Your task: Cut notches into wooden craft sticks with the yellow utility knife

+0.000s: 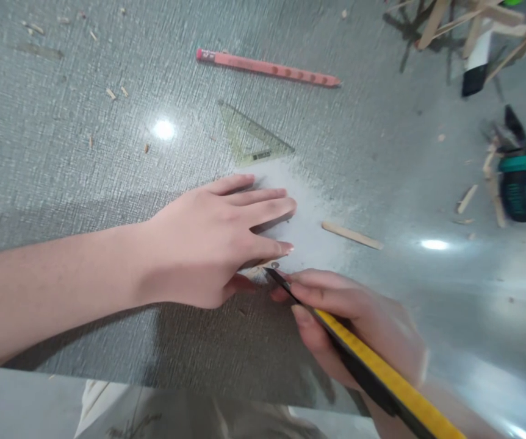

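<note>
Left hand [212, 244] lay flat, fingers together, pinning thin pale wooden strip [259, 266]; right hand [363, 317] gripped yellow-and-black utility knife [382, 372]; blade tip at strip, just beside left thumb; handle ran back-right.

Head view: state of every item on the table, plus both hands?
left hand: flat, palm down, fingers together on the table.
right hand: closed around the utility knife.
utility knife: blade out, tip down at the table beside the left thumb.
pencil: lying flat, untouched.
set square: lying flat, untouched.
wooden stick: lying loose, clear of both hands.
green tool: lying at the right edge, blurred.
</note>
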Motion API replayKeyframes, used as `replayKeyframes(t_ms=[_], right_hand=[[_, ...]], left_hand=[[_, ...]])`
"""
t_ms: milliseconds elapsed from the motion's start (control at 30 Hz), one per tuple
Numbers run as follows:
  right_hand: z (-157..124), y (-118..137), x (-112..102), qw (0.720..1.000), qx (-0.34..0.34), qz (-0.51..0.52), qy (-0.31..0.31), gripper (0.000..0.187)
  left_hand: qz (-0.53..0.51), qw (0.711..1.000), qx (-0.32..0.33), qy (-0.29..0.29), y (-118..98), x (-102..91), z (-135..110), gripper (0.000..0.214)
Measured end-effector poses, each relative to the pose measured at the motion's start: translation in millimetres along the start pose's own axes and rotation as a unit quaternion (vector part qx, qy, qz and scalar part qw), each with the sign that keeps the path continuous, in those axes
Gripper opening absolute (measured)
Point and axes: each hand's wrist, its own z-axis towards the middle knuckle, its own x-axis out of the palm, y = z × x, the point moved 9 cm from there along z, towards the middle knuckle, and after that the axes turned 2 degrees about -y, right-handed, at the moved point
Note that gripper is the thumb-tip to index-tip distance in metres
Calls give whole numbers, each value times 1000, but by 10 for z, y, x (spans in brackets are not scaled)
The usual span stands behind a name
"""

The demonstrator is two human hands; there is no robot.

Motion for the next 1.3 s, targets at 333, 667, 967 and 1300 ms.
replayKeyframes(t_ms=[333,667,967,1300], right_hand=[[29,66,21,999,5,-34,6,30],[60,106,48,998,17,-24,48,31],[10,74,33,1000,-5,-26,14,28],[10,43,13,1000,-19,-23,-4,26]], left_hand=[[1,1000,7,-7,-15,-10,-9,44],[5,1000,-12,18,-3,22,-4,51],[9,1000,-11,27,-3,45,4,56],[13,1000,-8,23,1,47,1,57]])
